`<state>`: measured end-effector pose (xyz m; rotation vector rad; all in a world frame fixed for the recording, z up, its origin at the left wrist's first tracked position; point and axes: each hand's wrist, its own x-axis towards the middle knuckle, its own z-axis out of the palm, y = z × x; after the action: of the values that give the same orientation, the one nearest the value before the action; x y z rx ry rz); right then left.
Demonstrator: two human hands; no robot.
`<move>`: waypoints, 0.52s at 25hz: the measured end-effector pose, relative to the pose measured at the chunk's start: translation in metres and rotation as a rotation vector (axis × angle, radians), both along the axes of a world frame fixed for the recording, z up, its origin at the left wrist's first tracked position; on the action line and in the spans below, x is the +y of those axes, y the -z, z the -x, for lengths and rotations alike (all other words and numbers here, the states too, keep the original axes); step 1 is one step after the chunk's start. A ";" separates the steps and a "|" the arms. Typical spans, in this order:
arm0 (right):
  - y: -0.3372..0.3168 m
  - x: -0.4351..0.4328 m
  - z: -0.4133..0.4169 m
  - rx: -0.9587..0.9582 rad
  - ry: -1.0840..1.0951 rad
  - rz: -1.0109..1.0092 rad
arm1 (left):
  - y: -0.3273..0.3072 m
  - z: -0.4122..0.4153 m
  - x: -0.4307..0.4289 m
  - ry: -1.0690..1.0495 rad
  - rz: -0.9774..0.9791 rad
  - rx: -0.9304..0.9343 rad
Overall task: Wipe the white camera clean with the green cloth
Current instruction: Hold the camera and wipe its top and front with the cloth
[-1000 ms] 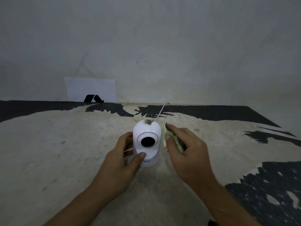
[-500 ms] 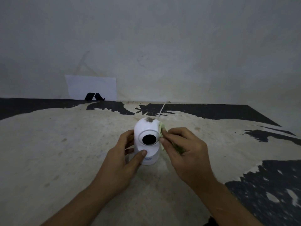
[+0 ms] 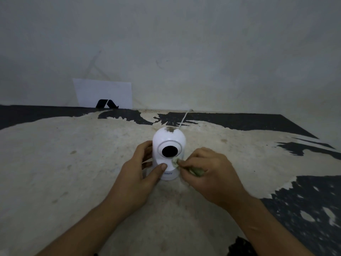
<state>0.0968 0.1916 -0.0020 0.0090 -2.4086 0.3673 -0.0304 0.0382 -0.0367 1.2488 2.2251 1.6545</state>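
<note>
Your left hand [image 3: 136, 174] grips the white domed plastic camera [image 3: 168, 145], standing mid-surface. Your right hand [image 3: 210, 174], fingers pinched on the crumpled green cloth [image 3: 184, 166], presses at the lens's 4 o'clock. Push hard and the camera may tip; the dirt at 12 o'clock remains.

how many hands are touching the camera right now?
2. The left hand grips the white camera from its left side, thumb on the front of the base. The right hand presses the green cloth against its lower right front.
</note>
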 end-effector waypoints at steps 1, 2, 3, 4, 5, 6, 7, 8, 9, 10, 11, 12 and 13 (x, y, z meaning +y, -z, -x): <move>0.001 0.000 0.000 -0.035 -0.029 -0.002 | 0.000 0.000 0.000 0.007 -0.002 -0.005; 0.002 0.000 0.000 -0.015 -0.047 0.002 | -0.001 0.001 0.000 0.013 -0.003 -0.013; 0.001 0.001 0.000 0.041 -0.044 0.010 | -0.001 0.001 0.000 0.017 -0.005 -0.023; 0.000 0.003 0.000 0.103 -0.022 0.013 | -0.001 0.001 -0.001 0.018 -0.006 -0.031; 0.000 0.003 0.000 0.136 0.006 0.005 | -0.002 0.001 -0.002 0.018 -0.005 -0.032; 0.001 0.003 0.001 0.126 0.029 -0.013 | -0.003 0.001 -0.002 0.020 -0.004 -0.029; 0.003 0.000 0.002 0.079 0.036 -0.035 | -0.003 0.001 -0.002 0.023 -0.007 -0.023; 0.007 -0.004 0.003 0.017 0.023 -0.049 | -0.004 0.000 -0.003 0.025 -0.013 -0.017; 0.010 -0.008 0.003 -0.035 -0.004 -0.048 | -0.004 0.000 -0.003 0.026 -0.019 -0.017; 0.011 -0.009 0.004 -0.064 -0.030 -0.043 | -0.005 0.000 -0.003 0.027 -0.027 -0.020; 0.010 -0.009 0.005 -0.067 -0.044 -0.038 | -0.005 0.000 -0.003 0.028 -0.031 -0.022; 0.009 -0.007 0.005 -0.048 -0.042 -0.027 | -0.005 0.000 -0.003 0.026 -0.032 -0.022; 0.008 -0.006 0.005 -0.025 -0.028 -0.010 | -0.005 0.000 -0.004 0.027 -0.032 -0.024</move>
<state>0.0914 0.1851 -0.0103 0.0424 -2.4374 0.3703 -0.0303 0.0345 -0.0312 1.2539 2.1666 1.6931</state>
